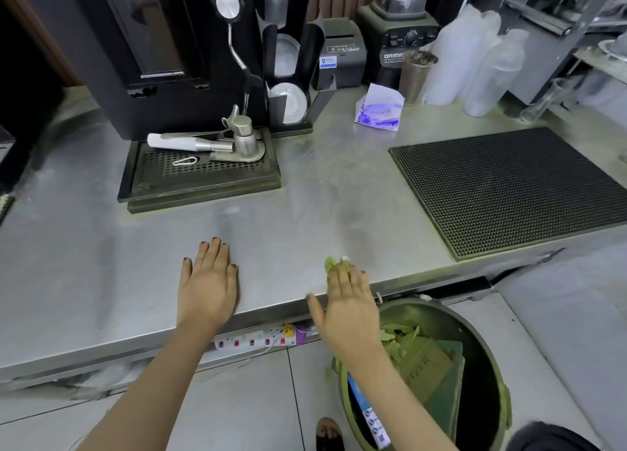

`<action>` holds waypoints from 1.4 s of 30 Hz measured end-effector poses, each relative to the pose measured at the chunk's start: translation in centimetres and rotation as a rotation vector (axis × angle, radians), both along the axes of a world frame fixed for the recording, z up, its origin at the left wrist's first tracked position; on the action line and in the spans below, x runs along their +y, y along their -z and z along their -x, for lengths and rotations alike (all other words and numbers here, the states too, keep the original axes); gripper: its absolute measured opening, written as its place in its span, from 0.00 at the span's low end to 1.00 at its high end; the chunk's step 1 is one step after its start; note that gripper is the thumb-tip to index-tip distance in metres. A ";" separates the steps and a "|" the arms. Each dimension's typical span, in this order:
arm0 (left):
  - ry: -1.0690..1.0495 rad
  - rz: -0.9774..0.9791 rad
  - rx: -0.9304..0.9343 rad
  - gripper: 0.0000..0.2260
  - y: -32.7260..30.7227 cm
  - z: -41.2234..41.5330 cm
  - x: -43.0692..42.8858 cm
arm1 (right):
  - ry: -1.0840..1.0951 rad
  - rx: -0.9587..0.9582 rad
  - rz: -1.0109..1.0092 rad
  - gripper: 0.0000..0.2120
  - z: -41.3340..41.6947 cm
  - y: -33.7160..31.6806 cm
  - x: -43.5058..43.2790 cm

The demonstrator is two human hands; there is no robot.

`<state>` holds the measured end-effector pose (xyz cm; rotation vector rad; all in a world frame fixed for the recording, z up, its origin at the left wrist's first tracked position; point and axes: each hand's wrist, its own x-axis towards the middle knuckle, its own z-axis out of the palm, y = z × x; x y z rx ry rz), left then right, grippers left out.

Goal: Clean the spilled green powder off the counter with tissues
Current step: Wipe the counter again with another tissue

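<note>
Nearest of all, on the floor below the desk's front edge, a round bin is seen on the right, with green-stained used tissues and cardboard already lying in it. Just above its rim, the right hand is laid on the front edge of the desk. Its fingers are kept straight and are pressed flat on a crumpled, green-soiled tissue, which is not gripped so far as can be told, though the hand is slightly blurred. The left hand is rested palm down and released on the bare steel, beside the right hand and apart from it, with nothing under it. The tissue is thus placed at the very edge, with the bin directly down and to the right, so a short pull toward the body by the right hand is judged enough to drop it in. The left hand is the farther one from the bin. Farther in, the steel between the hands and the machines looks mostly wiped. What remains of the green powder is seen as a faint film along the base of the drip tray ahead of the left hand, and along the front edge of the black mat to the right. At the back, a pack of tissues is stood right of centre, nearer the right hand, and a long forward reach is judged to be needed for a fresh sheet.
</note>
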<state>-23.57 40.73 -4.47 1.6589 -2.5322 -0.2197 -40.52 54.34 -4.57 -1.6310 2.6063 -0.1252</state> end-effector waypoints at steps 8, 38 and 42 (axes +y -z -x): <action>-0.004 -0.002 0.018 0.21 0.1 0.0 -0.1 | 0.347 0.068 0.015 0.40 8.4 -0.4 1.1; -0.075 -0.046 0.027 0.22 0.2 7.2 -4.1 | 0.096 -0.176 0.124 0.41 14.5 0.7 -16.6; -0.083 -0.032 0.016 0.23 0.8 7.1 -4.4 | -0.370 -0.201 0.084 0.34 8.7 0.6 -12.5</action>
